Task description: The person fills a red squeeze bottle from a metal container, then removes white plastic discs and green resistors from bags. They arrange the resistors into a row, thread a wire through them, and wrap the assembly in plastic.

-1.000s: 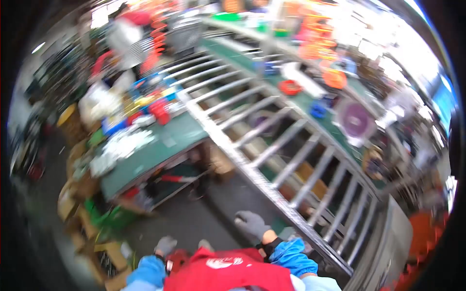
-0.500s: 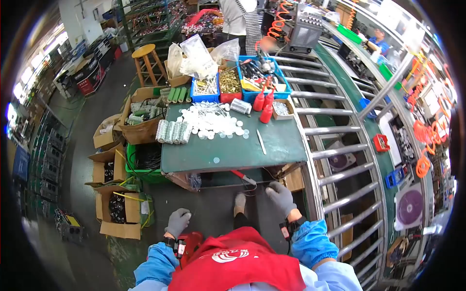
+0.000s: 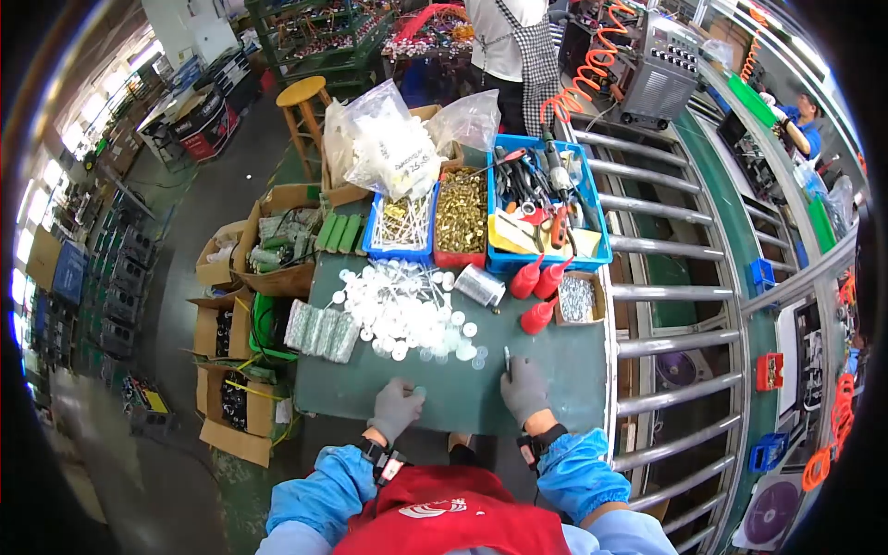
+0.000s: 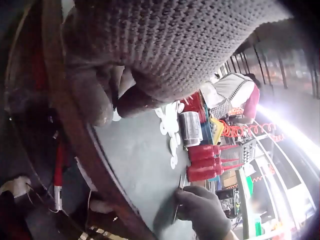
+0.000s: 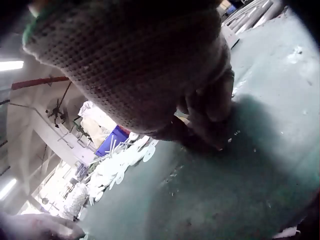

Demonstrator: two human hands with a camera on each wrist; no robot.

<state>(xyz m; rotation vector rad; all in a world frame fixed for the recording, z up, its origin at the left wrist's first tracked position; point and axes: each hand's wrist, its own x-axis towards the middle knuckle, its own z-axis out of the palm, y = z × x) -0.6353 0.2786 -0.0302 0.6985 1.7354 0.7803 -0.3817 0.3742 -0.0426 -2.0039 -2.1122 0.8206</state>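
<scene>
At the near edge of the green-topped table (image 3: 564, 393), my grey-gloved left hand (image 3: 396, 409) pinches a small translucent disc (image 3: 419, 392). The disc shows pale between finger and thumb (image 4: 102, 112) in the left wrist view. My gloved right hand (image 3: 526, 390) grips a slim silver tool (image 3: 507, 357), whose tip points away from me; the left wrist view shows the thin tool (image 4: 176, 207) on both sides of the fingers. A heap of white discs with thin stems (image 3: 398, 310) lies beyond both hands, and loose clear discs (image 3: 479, 358) lie near the right hand.
Behind the heap stand a blue bin of white stems (image 3: 402, 250), a red bin of brass parts (image 3: 461, 215) and a blue tool crate (image 3: 597, 250). Red bottles (image 3: 538, 316) and a screw box (image 3: 580, 301) sit right. A roller conveyor (image 3: 675, 345) borders the table; cartons (image 3: 227, 444) stand left.
I have turned and come up to the table. Both hands have moved from beside my body onto it. The left now pinches the lone disc; the right has taken the slim tool that lay there.
</scene>
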